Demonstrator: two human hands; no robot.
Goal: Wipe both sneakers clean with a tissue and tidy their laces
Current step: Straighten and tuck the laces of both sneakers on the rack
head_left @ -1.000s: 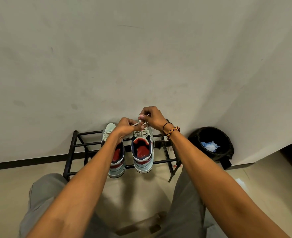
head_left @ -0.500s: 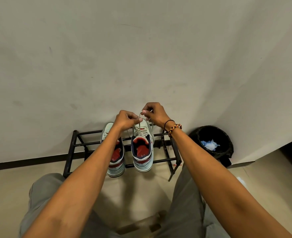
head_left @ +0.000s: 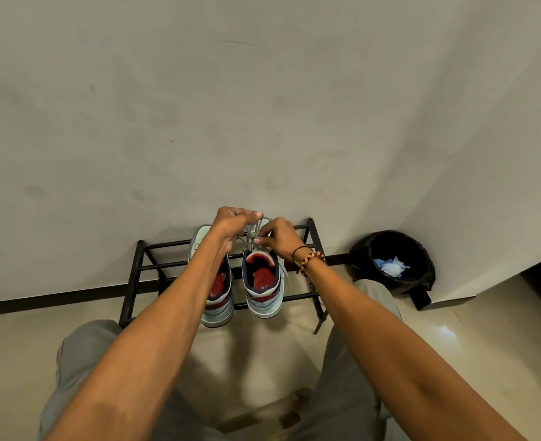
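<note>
Two pale blue sneakers with red insoles stand side by side, heels toward me, on a low black metal shoe rack (head_left: 154,267). The left sneaker (head_left: 219,308) is partly hidden by my left forearm. Over the tongue of the right sneaker (head_left: 264,294), both hands work its white laces (head_left: 252,230). My left hand (head_left: 234,226) pinches a lace end above the shoe. My right hand (head_left: 277,238), with bracelets at the wrist, pinches the lace just below it. No tissue is in either hand.
A black waste bin (head_left: 393,262) with crumpled blue-white tissue (head_left: 390,267) inside stands in the corner right of the rack. A plain wall rises behind the rack. My knees in grey trousers frame the tiled floor in front.
My left hand has risen and crossed right over the shoe's tongue. My right hand has dropped slightly, and the two hands now sit closer together on the laces.
</note>
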